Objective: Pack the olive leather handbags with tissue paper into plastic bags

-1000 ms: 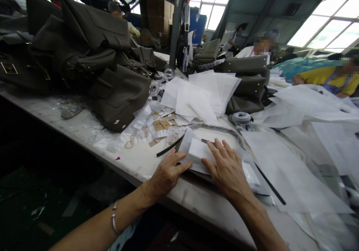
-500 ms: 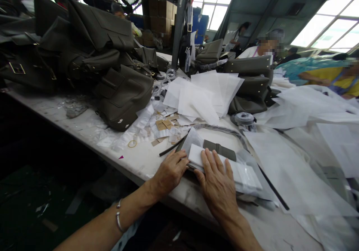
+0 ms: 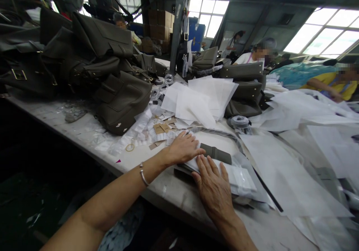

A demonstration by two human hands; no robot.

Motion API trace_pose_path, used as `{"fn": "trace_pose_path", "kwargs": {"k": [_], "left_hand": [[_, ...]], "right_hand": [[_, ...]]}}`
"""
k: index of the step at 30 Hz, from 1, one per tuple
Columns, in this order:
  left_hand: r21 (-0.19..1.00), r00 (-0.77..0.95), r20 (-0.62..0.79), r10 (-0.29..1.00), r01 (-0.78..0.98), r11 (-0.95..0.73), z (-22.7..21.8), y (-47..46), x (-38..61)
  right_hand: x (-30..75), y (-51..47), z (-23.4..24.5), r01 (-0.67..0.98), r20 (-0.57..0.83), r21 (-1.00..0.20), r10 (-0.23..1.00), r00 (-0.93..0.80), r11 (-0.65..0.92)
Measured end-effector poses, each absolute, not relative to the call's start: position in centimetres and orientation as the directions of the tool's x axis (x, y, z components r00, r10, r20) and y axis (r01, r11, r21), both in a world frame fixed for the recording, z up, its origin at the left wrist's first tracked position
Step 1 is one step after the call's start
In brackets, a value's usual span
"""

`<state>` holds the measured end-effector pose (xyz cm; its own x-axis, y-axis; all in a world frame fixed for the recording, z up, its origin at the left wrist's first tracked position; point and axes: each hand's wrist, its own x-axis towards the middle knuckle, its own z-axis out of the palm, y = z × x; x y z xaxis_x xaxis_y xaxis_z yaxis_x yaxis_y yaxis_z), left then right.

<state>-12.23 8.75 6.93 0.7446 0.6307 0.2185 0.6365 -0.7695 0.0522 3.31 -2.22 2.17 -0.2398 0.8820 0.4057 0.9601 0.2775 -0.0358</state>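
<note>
Near the table's front edge lies a flat dark grey-green leather piece [image 3: 215, 153], partly covered by a white wrapped pad [image 3: 239, 178]. My right hand [image 3: 214, 181] rests on the pad with its fingers stretched out. Farther up, my left hand [image 3: 183, 148] lies flat over the left end of the piece, fingers extended, and covers that end. The two hands nearly meet at the left thumb and the right fingertips. A plastic-wrapped strap [image 3: 221, 131] curves behind the leather piece. A thin dark strip [image 3: 267, 187] sticks out at its right.
Dark leather bags [image 3: 120, 101] are piled at the left, with more bags [image 3: 244, 90] at the back right. White paper sheets [image 3: 196, 101] lie behind my hands and others [image 3: 294, 172] to the right. A wrapped coil [image 3: 239, 122] stands between. Co-workers [image 3: 331, 82] sit beyond the table.
My left hand has moved up and right from the near left edge onto the top of the piece and flattened out. My right hand stays on the white pad. The view has shifted slightly.
</note>
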Motion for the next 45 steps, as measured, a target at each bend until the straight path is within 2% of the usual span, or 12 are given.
{"fn": "trace_pose_path", "kwargs": {"k": [2,6,13,18,20,22,26,29,31,35,40,45], "left_hand": [[0.042,0.761,0.155,0.63,0.632,-0.774,5.9,10.3,-11.6],[0.031,0.741,0.144,0.656,0.659,-0.751,4.5,11.8,-11.1],[0.072,0.781,0.18,0.598,0.596,-0.8,7.1,10.9,-12.6],[0.143,0.876,0.358,0.323,0.29,-0.946,5.5,5.8,-15.7],[0.081,0.816,0.47,0.335,0.338,-0.938,3.5,3.9,-16.6],[0.02,0.768,0.518,0.375,0.428,-0.904,1.8,2.5,-17.1],[-0.131,0.771,0.456,0.444,0.552,-0.824,1.1,1.1,-16.8],[-0.264,0.797,0.391,0.459,0.575,-0.774,2.0,0.6,-16.1],[-0.312,0.806,0.369,0.463,0.576,-0.755,2.4,0.5,-15.7],[-0.313,0.827,0.354,0.437,0.545,-0.778,2.8,1.1,-15.4],[-0.295,0.84,0.368,0.399,0.513,-0.806,4.3,1.7,-15.4],[-0.256,0.82,0.378,0.429,0.538,-0.804,5.7,1.0,-14.0]], "right_hand": [[3.3,-2.2,2.2,0.96,0.398,-0.041,0.886,-0.237,0.275],[3.2,-2.1,2.4,0.964,0.406,-0.043,0.886,-0.224,0.264],[3.2,-2.2,2.5,0.965,0.407,-0.035,0.886,-0.223,0.259],[3.1,-2.2,2.4,0.962,0.413,-0.037,0.881,-0.233,0.272],[3.1,-2.3,2.2,0.961,0.424,-0.033,0.874,-0.236,0.276],[3.2,-2.5,2.1,0.958,0.43,-0.018,0.867,-0.251,0.286],[3.8,-3.0,2.2,0.935,0.407,0.019,0.852,-0.33,0.354],[4.1,-3.1,2.6,0.923,0.365,0.041,0.854,-0.37,0.382],[4.0,-3.0,2.8,0.926,0.336,0.05,0.867,-0.368,0.373],[3.2,-3.1,3.1,0.938,0.324,0.052,0.883,-0.34,0.343],[3.0,-3.7,3.1,0.95,0.417,-0.002,0.864,-0.283,0.313],[4.9,-3.5,2.9,0.934,0.497,0.021,0.807,-0.319,0.356]]}}
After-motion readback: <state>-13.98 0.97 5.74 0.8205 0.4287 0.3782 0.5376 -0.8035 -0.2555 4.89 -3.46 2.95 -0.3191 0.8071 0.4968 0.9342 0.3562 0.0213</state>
